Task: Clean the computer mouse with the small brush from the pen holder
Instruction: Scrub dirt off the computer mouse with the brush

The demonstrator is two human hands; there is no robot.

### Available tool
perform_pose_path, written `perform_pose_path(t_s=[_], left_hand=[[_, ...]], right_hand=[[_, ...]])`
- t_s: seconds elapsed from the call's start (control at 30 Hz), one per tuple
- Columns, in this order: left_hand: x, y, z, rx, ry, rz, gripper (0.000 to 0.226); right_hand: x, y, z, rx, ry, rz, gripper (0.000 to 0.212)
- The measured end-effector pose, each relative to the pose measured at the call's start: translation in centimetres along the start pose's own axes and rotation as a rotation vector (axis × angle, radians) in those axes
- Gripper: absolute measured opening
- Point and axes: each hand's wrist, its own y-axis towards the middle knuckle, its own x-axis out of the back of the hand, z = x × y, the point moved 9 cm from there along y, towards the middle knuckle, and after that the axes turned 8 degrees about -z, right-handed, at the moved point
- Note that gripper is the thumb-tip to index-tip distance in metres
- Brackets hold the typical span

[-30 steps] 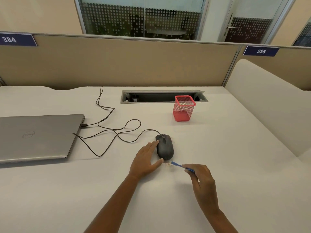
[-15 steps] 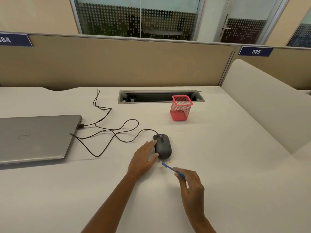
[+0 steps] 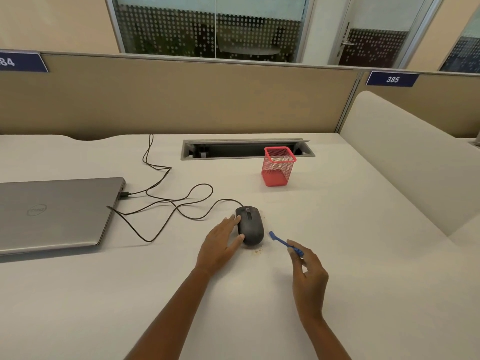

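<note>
A black wired computer mouse (image 3: 250,226) lies on the white desk (image 3: 337,255). My left hand (image 3: 220,242) lies flat against the mouse's left side, thumb at its near end, fingers spread. My right hand (image 3: 307,275) pinches a small blue brush (image 3: 284,242) by its handle. The brush head points up-left and sits just right of the mouse, a small gap apart from it. A few crumbs (image 3: 257,252) lie on the desk at the mouse's near end. The red mesh pen holder (image 3: 278,166) stands behind the mouse, with nothing visible inside.
A shut grey laptop (image 3: 57,214) lies at the left, with the mouse's black cable (image 3: 166,201) looping from it. A cable slot (image 3: 233,149) is cut into the desk's back. A beige partition (image 3: 181,100) stands behind and a cream divider (image 3: 405,157) at the right.
My right hand has carried the brush from the mouse's near end round to its right side. My left hand has stayed against the mouse.
</note>
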Motion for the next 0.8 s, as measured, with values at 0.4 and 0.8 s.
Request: perform_pose_path(t_s=[0.4,0.8], left_hand=[[0.3,-0.1,-0.2,0.005,-0.017,-0.012,0.060],[0.0,0.1,0.5,0.025,-0.002,-0.021,0.071]], right_hand=[[-1.5,1.8,1.5,0.106,0.012,0.080,0.014],[-3.2,0.8,4.4,0.348,-0.052,0.326,0.033]])
